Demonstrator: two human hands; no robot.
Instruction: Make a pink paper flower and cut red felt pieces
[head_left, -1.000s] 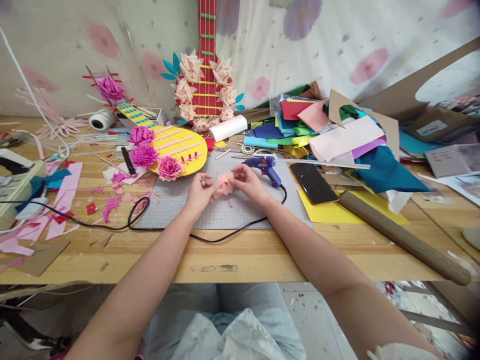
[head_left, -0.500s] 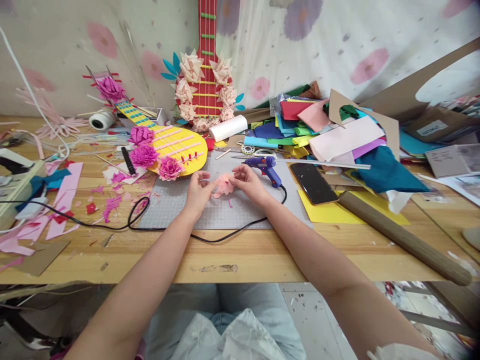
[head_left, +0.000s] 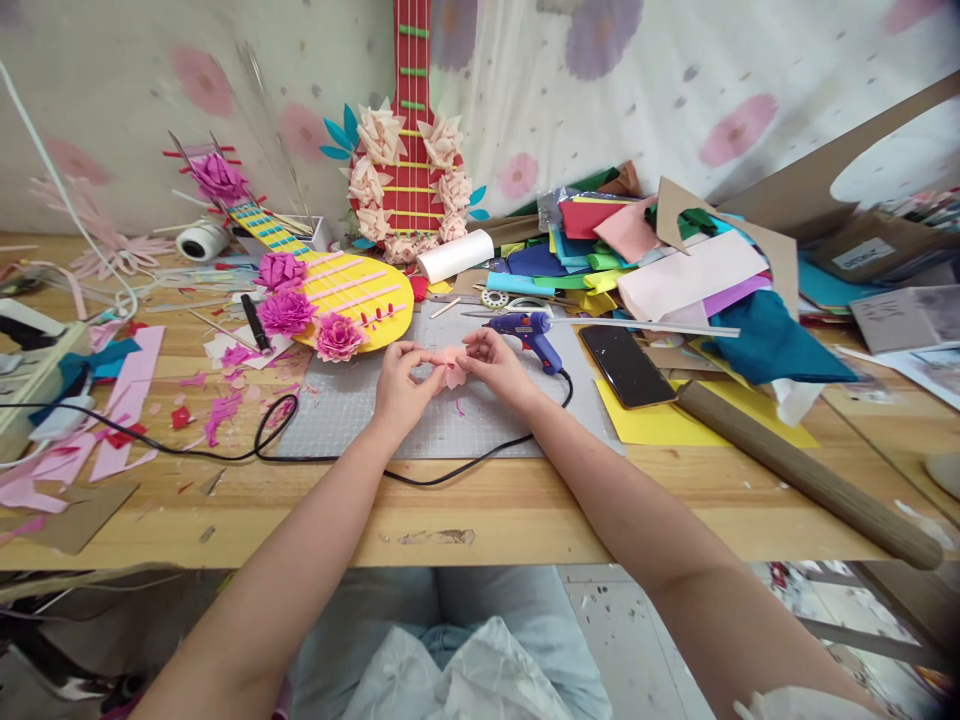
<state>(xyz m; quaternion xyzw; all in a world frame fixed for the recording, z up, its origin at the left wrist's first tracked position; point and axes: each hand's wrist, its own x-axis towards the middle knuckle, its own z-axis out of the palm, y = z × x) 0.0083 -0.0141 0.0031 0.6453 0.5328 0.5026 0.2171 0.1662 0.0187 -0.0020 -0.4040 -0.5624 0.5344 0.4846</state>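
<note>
The left hand and right hand pinch a small pale pink paper flower between them at 12 o'clock on the grey cutting mat; light fingertip pressure at the petal edges probably avoids crushing it.

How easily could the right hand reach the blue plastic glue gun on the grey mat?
Probably yes: the right hand is just beside the blue plastic glue gun, nothing between them, but it pinches a pale pink paper flower it must release first.
</note>
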